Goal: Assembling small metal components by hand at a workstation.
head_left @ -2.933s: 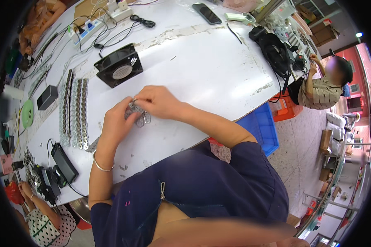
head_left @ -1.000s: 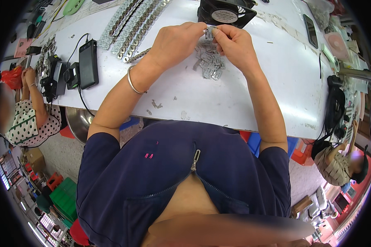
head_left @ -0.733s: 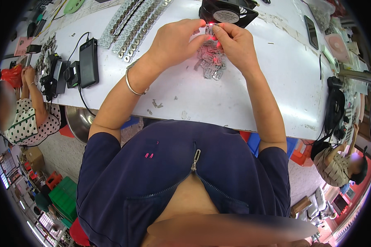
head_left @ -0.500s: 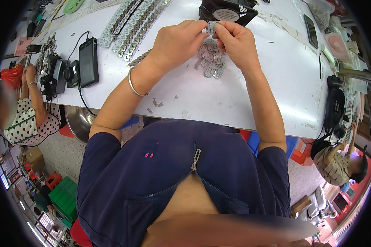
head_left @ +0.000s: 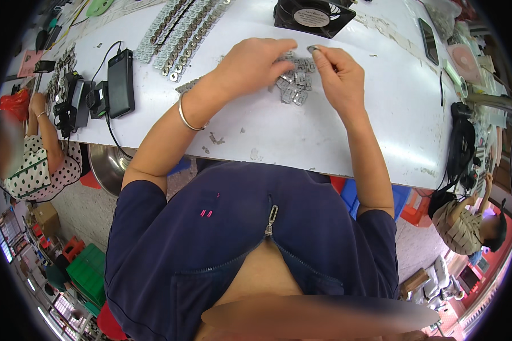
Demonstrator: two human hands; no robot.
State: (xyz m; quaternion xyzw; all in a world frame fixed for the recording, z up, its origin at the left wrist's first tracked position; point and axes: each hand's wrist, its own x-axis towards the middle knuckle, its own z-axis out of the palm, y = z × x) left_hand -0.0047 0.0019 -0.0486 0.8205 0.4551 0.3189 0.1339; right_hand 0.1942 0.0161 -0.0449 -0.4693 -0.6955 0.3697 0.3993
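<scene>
My right hand pinches a small grey metal piece between thumb and fingertips, just above the white table. Facing it, my left hand is open, index finger and thumb apart, and I see nothing between them. Between and below both hands lies a loose pile of small flat metal plates with cut-out holes. The left hand partly covers the left side of that pile. More metal pieces show beside my left forearm.
A black cooling fan stands beyond my hands. Strips holding round metal parts lie at the far left. Nearer left are a black phone-like device with a cable and adapter. A phone lies far right. One person sits left, another right.
Both hands have moved apart and slightly nearer to me. The left hand has let go of the small metal piece; the right keeps it. More of the pile and the fan shows.
</scene>
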